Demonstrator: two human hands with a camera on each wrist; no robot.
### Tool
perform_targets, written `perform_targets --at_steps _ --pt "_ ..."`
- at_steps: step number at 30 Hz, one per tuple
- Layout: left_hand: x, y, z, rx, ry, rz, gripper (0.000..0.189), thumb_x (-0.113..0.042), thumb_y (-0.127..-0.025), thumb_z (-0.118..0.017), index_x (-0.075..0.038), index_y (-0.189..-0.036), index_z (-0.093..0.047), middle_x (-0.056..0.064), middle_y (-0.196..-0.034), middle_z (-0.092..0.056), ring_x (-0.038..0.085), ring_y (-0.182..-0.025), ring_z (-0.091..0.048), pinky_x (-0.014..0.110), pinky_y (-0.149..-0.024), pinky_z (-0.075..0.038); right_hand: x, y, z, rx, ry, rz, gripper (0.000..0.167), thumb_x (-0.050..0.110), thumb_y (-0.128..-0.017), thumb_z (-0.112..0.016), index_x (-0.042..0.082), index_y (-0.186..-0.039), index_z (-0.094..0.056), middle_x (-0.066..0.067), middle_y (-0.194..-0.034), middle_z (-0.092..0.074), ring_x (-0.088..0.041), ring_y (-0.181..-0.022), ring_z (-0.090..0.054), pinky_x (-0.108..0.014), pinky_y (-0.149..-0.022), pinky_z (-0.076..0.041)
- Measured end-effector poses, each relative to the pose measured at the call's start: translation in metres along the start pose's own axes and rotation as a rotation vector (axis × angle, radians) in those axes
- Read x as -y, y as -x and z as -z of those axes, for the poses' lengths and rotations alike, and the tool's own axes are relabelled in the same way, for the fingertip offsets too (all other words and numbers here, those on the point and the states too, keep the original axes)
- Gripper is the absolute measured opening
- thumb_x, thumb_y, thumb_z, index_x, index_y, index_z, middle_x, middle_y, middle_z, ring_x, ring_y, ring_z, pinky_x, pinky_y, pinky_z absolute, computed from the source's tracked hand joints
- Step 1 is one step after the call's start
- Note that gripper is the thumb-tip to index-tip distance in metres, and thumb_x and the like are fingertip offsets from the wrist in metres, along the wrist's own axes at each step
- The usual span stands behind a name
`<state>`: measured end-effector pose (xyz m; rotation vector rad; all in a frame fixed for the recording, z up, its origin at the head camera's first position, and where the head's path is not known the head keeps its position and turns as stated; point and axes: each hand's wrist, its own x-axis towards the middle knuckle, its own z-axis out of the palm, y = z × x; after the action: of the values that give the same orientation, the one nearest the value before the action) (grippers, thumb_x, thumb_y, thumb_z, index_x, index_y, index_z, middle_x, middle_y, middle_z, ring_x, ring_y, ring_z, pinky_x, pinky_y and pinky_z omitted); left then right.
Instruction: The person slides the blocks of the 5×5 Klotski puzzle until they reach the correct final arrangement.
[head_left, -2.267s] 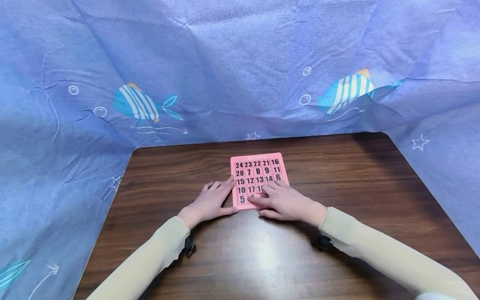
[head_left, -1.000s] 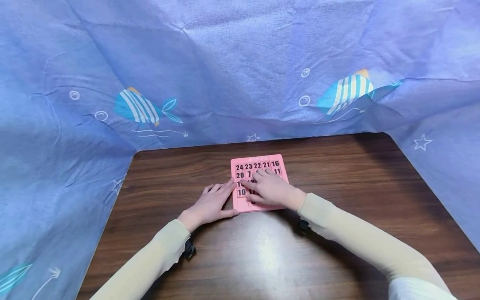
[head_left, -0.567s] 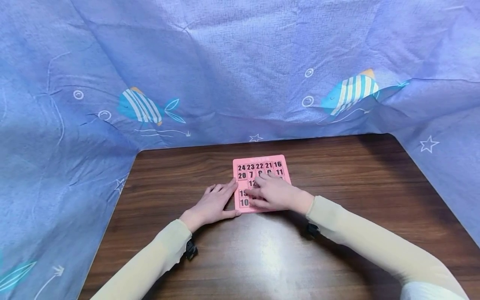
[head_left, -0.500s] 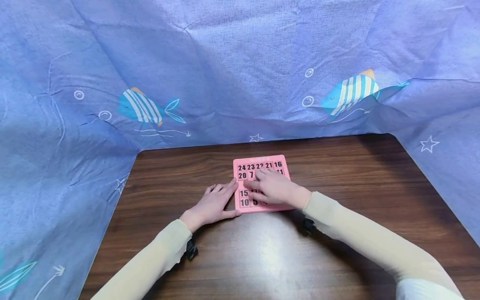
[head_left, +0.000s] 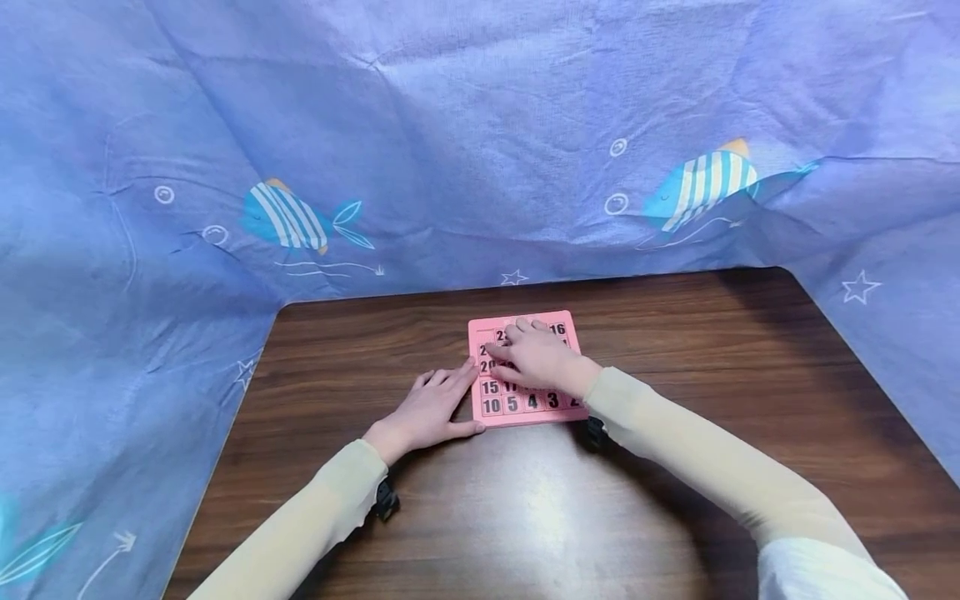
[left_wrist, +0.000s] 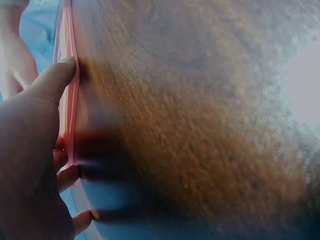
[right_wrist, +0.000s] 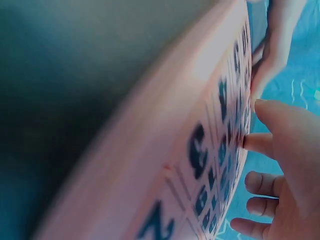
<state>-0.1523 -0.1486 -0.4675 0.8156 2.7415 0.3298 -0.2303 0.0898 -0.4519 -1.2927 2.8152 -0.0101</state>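
Observation:
A pink number slide puzzle (head_left: 489,421) lies on the wooden table, its tiles bearing black numerals. The bottom row reads 10, 5, 4, 3 and a partly covered 2. The top-left slot shows bare pink. My left hand (head_left: 426,410) rests spread along the puzzle's left side, thumb at the near-left corner; in the left wrist view its thumb (left_wrist: 62,75) touches the pink edge. My right hand (head_left: 542,357) is over the upper middle, its index finger touching a tile in the left column. In the right wrist view the other fingers (right_wrist: 262,206) are off the tiles. Several tiles are hidden under this hand.
The dark wooden table (head_left: 712,358) extends around the puzzle. A blue cloth (head_left: 480,150) with fish prints hangs behind it and along the sides. Each wrist wears a small black camera (head_left: 386,500).
My right hand has moved from the bottom row up toward the top left. The left-column tiles 10, 15 and 20 sit lower, and the open slot is now top left. My left hand stays put.

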Motion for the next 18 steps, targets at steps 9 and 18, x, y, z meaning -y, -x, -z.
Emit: perform_targets --at_steps 9,18 --pt "0.003 -0.002 -0.002 -0.013 -0.003 -0.010 0.094 -0.062 -0.098 -0.061 -0.009 -0.166 -0.025 0.008 -0.174 -0.017 0.033 -0.150 -0.035 0.061 -0.121 -0.024 -0.018 0.024 0.000 -0.102 -0.034 -0.113 0.052 0.046 -0.105 -0.058 0.014 -0.145 -0.064 -0.014 -0.103 -0.060 -0.032 -0.098 -0.053 -0.053 -0.094 -0.045" --pt "0.006 -0.001 -0.006 -0.036 0.005 -0.025 0.093 -0.061 -0.097 -0.062 -0.008 -0.166 -0.027 0.008 -0.173 -0.020 0.031 -0.149 -0.036 0.061 -0.121 -0.023 -0.022 0.028 -0.009 -0.097 0.001 -0.193 0.056 0.051 -0.103 -0.059 0.013 -0.144 -0.065 -0.019 -0.106 -0.060 -0.037 -0.106 -0.052 -0.054 -0.098 -0.044"
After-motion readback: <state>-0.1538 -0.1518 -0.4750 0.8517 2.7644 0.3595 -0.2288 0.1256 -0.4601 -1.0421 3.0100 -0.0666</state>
